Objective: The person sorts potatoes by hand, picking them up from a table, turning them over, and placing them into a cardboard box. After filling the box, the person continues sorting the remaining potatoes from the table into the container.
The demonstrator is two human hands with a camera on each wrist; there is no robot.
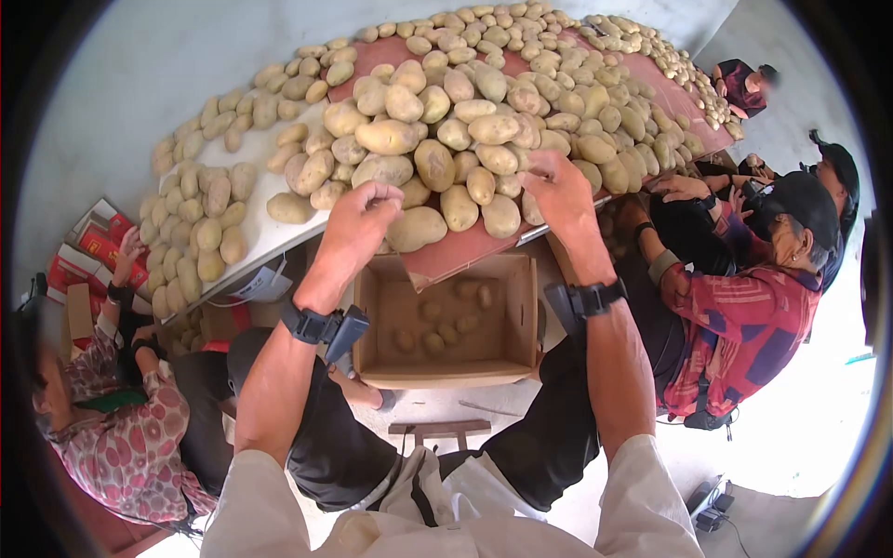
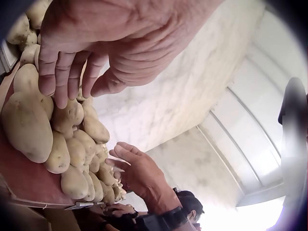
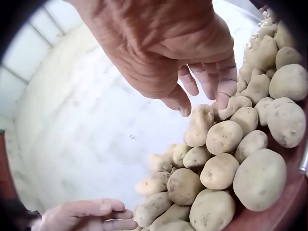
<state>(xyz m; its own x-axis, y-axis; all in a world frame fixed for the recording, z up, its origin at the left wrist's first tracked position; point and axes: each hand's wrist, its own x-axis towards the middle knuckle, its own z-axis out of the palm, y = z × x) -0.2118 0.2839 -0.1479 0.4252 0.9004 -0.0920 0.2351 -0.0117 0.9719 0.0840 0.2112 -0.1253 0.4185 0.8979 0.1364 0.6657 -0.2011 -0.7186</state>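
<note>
A large heap of potatoes (image 1: 435,166) covers the table before me. My left hand (image 1: 361,225) hovers at the front left of the heap, close to a big potato (image 1: 416,231) at the table's edge. In the left wrist view its fingers (image 2: 61,79) hang loosely bent over the potatoes and hold nothing. On the other side, my right hand (image 1: 563,197) is held over the heap's front right. Its thumb and fingers are apart in the right wrist view, fingertips right at some knobbly potatoes (image 3: 199,126), with nothing gripped.
Below the table edge stands a cardboard box (image 1: 446,374) with several potatoes (image 1: 448,333) on its bottom. A smaller potato group (image 1: 200,219) lies on the table's left. People sit on both sides, one in a patterned shirt (image 1: 744,321) at right. Red boxes (image 1: 98,246) stand at far left.
</note>
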